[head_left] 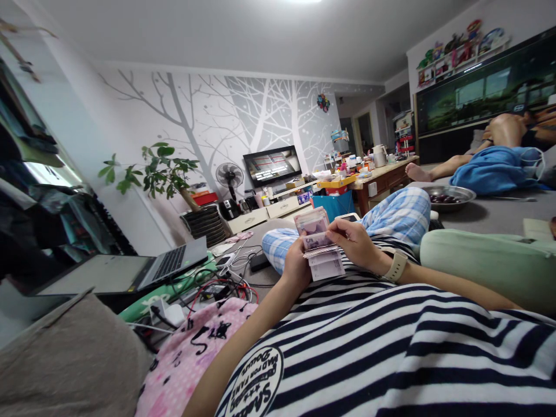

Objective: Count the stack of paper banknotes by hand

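Note:
A stack of pinkish banknotes (320,250) is held over my lap, above my striped shirt. My left hand (296,266) grips the stack from the left side, fingers closed round it. My right hand (355,242), with a pale watch strap at the wrist, pinches the upper notes from the right and bends them back. My knees in blue checked trousers (391,215) rise just behind the notes.
An open laptop (130,269) lies at the left, with cables and a charger (217,286) beside it. A pink cushion (195,347) lies at my left side. Another person's legs (460,162) rest at the right near a metal bowl (447,197). A television, a fan and a plant stand by the far wall.

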The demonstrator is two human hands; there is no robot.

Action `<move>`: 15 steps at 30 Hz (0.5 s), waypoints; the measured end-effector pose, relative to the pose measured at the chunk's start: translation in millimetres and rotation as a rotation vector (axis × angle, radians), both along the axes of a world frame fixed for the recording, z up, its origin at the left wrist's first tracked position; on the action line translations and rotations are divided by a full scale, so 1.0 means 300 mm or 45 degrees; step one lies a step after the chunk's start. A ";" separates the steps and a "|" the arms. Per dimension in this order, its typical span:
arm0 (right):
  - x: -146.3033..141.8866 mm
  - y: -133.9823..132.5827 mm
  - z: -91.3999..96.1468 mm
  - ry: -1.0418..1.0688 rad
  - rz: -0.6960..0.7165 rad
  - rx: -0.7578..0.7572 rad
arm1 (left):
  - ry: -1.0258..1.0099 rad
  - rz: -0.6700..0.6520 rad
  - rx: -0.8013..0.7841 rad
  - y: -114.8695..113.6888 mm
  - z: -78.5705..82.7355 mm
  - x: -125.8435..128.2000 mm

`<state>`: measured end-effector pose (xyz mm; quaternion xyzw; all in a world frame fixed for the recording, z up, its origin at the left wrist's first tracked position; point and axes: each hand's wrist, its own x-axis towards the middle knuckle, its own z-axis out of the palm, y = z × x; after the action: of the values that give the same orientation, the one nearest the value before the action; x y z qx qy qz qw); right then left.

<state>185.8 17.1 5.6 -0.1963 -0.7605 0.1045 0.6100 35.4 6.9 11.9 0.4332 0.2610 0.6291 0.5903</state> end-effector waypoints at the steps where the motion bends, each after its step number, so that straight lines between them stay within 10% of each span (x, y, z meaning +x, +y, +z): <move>1: 0.000 0.001 0.000 0.000 0.003 0.001 | -0.003 -0.007 -0.013 -0.001 0.001 0.001; 15: 0.000 -0.007 0.002 0.008 0.017 -0.017 | -0.044 -0.057 -0.058 -0.016 0.009 0.010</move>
<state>185.9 15.1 6.0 -0.1950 -0.7593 0.1143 0.6103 38.4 2.2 14.5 0.4144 0.2553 0.6171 0.6183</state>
